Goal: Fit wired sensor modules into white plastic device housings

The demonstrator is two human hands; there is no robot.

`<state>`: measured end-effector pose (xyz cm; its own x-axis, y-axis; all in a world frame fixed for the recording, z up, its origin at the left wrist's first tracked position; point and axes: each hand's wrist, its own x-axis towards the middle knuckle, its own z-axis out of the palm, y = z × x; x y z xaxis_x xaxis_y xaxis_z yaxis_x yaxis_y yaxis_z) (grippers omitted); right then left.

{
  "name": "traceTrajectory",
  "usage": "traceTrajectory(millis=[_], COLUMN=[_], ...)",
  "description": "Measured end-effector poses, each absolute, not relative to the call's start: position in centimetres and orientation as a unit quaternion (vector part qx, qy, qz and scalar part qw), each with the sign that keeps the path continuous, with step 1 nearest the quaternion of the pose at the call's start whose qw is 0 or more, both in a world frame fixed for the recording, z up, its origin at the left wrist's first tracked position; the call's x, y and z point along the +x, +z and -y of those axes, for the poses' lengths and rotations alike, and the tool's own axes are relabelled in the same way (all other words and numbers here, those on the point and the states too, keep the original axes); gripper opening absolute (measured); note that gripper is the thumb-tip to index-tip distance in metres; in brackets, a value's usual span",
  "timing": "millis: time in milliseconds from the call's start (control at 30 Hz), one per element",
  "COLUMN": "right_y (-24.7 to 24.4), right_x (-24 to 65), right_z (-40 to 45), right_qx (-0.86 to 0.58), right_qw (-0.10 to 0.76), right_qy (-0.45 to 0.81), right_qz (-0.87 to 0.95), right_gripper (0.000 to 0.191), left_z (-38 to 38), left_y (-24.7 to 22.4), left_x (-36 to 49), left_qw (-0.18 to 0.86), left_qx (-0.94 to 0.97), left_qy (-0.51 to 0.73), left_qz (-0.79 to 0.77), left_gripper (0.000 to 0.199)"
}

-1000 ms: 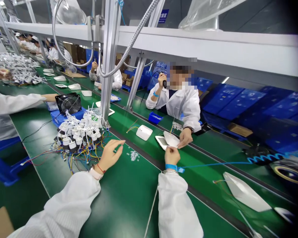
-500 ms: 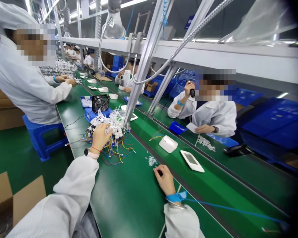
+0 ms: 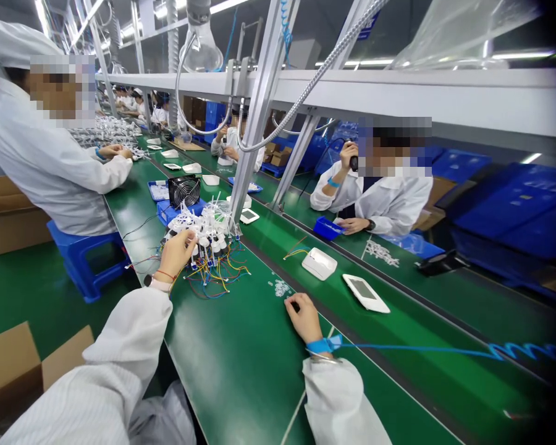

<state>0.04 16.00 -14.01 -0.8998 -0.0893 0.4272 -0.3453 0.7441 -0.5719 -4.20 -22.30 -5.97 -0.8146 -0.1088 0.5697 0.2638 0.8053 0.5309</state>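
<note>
White wired parts [image 3: 212,240] border left grip [image 3: 176,252], rings [image 3: 282,288] right grip [image 3: 304,317]; both half-curled, holds unclear.

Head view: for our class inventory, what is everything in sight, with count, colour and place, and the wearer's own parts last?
wired parts: many, white and black with coloured wires, heaped by the left hand
small rings: many, whitish, beside the right hand
fan: one, black, behind the heap
white casing: one, wired, centre right
white panel: one, grey window, right of the casing
blue bin: one, before the facing co-worker
stool: one, blue, left
open carton: one, brown, lower left
bench: green, running into the distance
co-workers: several, white coats, left, right and far; exact count unclear
left hand: one, at the heap
right hand: one, blue wrist strap
</note>
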Motion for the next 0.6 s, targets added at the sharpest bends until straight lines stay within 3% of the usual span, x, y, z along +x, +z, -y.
traceTrajectory(millis=[233, 367, 600], right_y=[-14.0, -13.9, -13.8], right_x=[0.3, 0.6, 0.7], right_z=[-15.9, -15.9, -15.9], right_qx=[0.112, 0.112, 0.111], right_qw=[0.187, 0.186, 0.18], right_qy=[0.343, 0.342, 0.347], right_qz=[0.914, 0.914, 0.913], right_gripper=[0.021, 0.021, 0.021], left_z=[20.1, 20.0, 22.7], left_y=[-6.9, -5.7, -2.1], left_x=[-5.9, -5.8, -5.6], left_qw=[0.264, 0.295, 0.295], left_qx=[-0.043, -0.035, -0.089], left_qy=[-0.346, -0.302, -0.216], left_qz=[0.899, 0.906, 0.927], left_gripper=[0.041, 0.026, 0.026])
